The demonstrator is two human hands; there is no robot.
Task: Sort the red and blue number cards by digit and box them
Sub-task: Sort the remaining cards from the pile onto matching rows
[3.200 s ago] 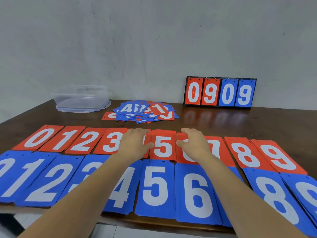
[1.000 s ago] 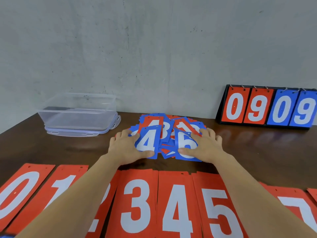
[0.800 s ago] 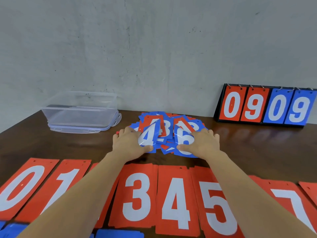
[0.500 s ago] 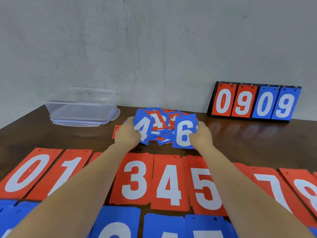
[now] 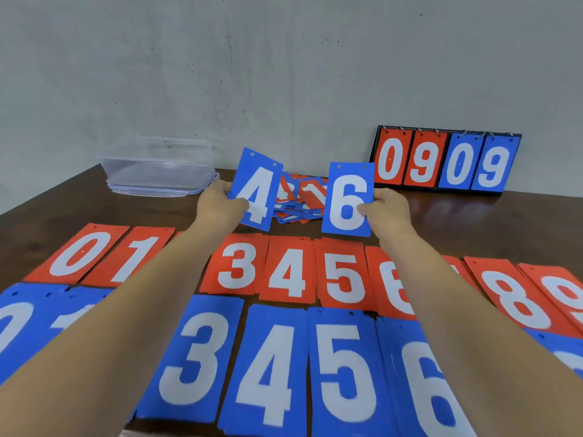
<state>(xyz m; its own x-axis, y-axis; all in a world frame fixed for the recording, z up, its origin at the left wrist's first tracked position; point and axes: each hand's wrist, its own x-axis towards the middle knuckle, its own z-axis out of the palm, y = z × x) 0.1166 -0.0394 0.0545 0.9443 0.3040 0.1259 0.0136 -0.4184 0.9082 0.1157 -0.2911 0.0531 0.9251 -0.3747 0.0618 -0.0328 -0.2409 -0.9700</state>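
My left hand point(image 5: 217, 207) pinches a blue 4 card point(image 5: 256, 190) by its left edge and holds it upright above the table. My right hand point(image 5: 387, 209) pinches a blue 6 card point(image 5: 348, 200) by its right edge, also raised. Behind them lies a loose pile of mixed red and blue cards point(image 5: 303, 200). Nearer to me, a row of red cards point(image 5: 287, 269) runs in digit order, and a row of blue cards point(image 5: 271, 370) lies in front of it. My forearms cover parts of both rows.
A clear plastic box point(image 5: 159, 170) with its lid under it stands at the back left of the dark wooden table point(image 5: 473, 222). A black flip scoreboard point(image 5: 446, 162) showing 0909 leans against the wall at the back right.
Both hands reached to the pile, each took a card, and have lifted the blue 4 and blue 6 up off the pile. The view has tilted back down toward the sorted rows.
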